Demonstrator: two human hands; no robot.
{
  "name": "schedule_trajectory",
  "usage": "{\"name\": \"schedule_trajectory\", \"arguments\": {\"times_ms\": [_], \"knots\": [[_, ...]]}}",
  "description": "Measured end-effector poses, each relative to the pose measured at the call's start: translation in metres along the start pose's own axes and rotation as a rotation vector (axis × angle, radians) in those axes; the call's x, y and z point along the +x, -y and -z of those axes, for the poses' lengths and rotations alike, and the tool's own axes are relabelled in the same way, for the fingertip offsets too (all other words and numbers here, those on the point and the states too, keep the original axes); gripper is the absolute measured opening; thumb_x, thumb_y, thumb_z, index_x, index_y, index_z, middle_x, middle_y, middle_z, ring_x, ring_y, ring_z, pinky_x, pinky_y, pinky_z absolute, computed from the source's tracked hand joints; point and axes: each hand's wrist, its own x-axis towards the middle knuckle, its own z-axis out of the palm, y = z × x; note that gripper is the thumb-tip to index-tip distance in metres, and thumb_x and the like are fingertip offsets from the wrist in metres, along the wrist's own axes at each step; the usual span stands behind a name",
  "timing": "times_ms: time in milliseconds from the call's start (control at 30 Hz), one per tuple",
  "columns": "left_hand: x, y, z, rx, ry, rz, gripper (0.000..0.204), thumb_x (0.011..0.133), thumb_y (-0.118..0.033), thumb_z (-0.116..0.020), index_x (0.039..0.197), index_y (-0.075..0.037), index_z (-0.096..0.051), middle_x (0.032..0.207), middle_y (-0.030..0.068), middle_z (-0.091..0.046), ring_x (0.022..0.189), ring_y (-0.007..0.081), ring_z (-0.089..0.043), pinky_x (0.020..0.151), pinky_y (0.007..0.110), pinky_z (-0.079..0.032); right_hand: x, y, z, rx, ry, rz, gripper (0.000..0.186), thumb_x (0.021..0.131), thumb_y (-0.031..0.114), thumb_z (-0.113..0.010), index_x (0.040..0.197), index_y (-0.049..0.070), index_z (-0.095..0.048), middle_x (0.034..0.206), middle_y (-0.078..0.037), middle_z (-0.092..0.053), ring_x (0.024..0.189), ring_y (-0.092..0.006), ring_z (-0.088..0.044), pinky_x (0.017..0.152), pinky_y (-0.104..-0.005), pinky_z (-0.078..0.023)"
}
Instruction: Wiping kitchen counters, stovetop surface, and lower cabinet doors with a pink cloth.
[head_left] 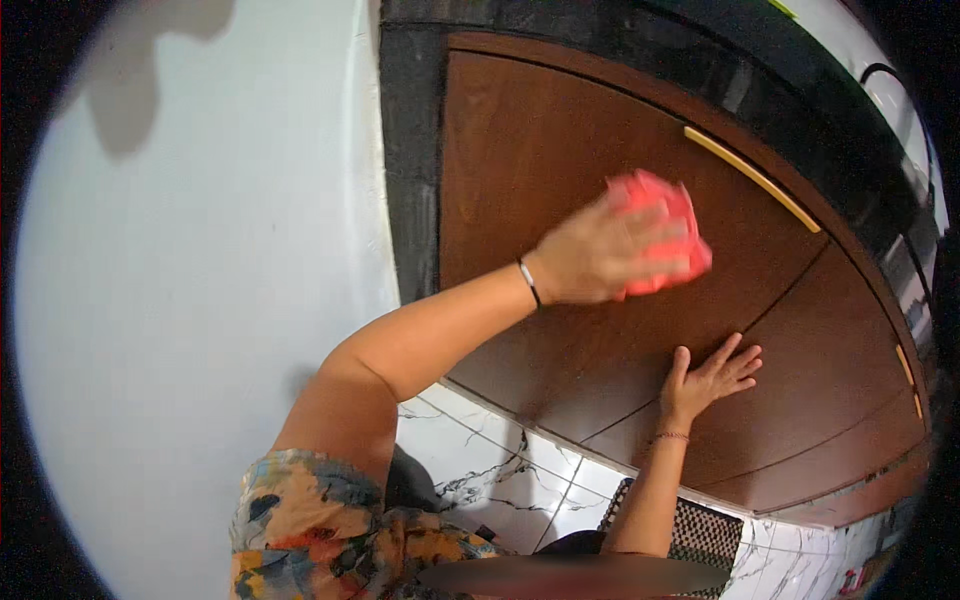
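Note:
My left hand, slightly blurred, presses a pinkish-red cloth against a dark brown wooden cabinet door. Its fingers lie across the bunched cloth, near the middle of the door and below its long tan handle. Lower and to the right, my right hand holds nothing. The fingers of that hand are spread at the cabinet front, close to the seam between two doors. Whether the right palm rests fully on the wood I cannot tell.
A white wall rises on the left. Black stone trim frames the cabinet, with a dark counter edge above it. A second handle is at far right. Below lie marbled white floor tiles and a checkered mat.

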Motion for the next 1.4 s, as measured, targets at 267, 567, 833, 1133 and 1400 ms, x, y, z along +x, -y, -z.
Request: {"name": "schedule_trajectory", "arguments": {"times_ms": [267, 567, 833, 1133, 1400], "knots": [[0.022, 0.123, 0.104, 0.522, -0.497, 0.238, 0.047, 0.075, -0.002, -0.046, 0.122, -0.003, -0.052, 0.13, 0.0157, -0.048, 0.122, 0.0354, -0.042, 0.103, 0.048, -0.029, 0.001, 0.007, -0.001, 0.001, 0.013, 0.031, 0.078, 0.085, 0.054, -0.05, 0.145, 0.017, -0.017, 0.152, -0.011, 0.001, 0.139, -0.0291, 0.008, 0.107, -0.0536, 0.009], [-0.134, 0.079, 0.056, 0.451, -0.523, 0.603, 0.042, 0.082, -0.01, -0.053, 0.123, -0.004, -0.049, 0.138, 0.0222, -0.035, 0.129, 0.0402, -0.03, 0.107, 0.048, -0.022, 0.0, 0.011, -0.003, -0.029, -0.015, 0.02, 0.078, 0.085, 0.055, -0.049, 0.145, 0.018, -0.016, 0.152, -0.01, 0.003, 0.139, -0.0287, 0.009, 0.106, -0.0557, 0.008], [-0.298, -0.071, -0.038, 0.248, -0.496, 1.561, 0.064, 0.089, -0.022, -0.046, 0.142, -0.006, -0.016, 0.148, 0.0214, -0.005, 0.138, 0.0353, -0.005, 0.111, 0.045, -0.008, 0.003, 0.017, -0.007, -0.035, -0.007, -0.001, 0.078, 0.086, 0.056, -0.045, 0.146, 0.017, -0.012, 0.152, -0.01, 0.004, 0.139, -0.0289, 0.009, 0.107, -0.0552, 0.008], [-0.125, 0.036, 0.031, 0.265, -0.504, 0.929, 0.048, 0.089, -0.012, -0.046, 0.135, 0.0, -0.035, 0.145, 0.0246, -0.019, 0.135, 0.0396, -0.016, 0.11, 0.046, -0.014, -0.006, 0.015, -0.011, -0.036, -0.004, -0.013, 0.074, 0.087, 0.055, -0.044, 0.145, 0.019, -0.015, 0.152, -0.007, 0.002, 0.139, -0.0279, 0.008, 0.108, -0.0534, 0.007], [0.062, 0.144, 0.097, -0.061, -0.986, 0.568, 0.048, 0.089, -0.015, -0.051, 0.129, 0.006, -0.035, 0.129, 0.0196, -0.041, 0.123, 0.0311, -0.035, 0.105, 0.039, -0.023, -0.004, 0.014, -0.005, -0.024, -0.033, -0.037, 0.075, 0.085, 0.053, -0.048, 0.145, 0.02, -0.017, 0.152, -0.007, 0.0, 0.14, -0.0286, 0.007, 0.108, -0.0536, 0.006]]}}
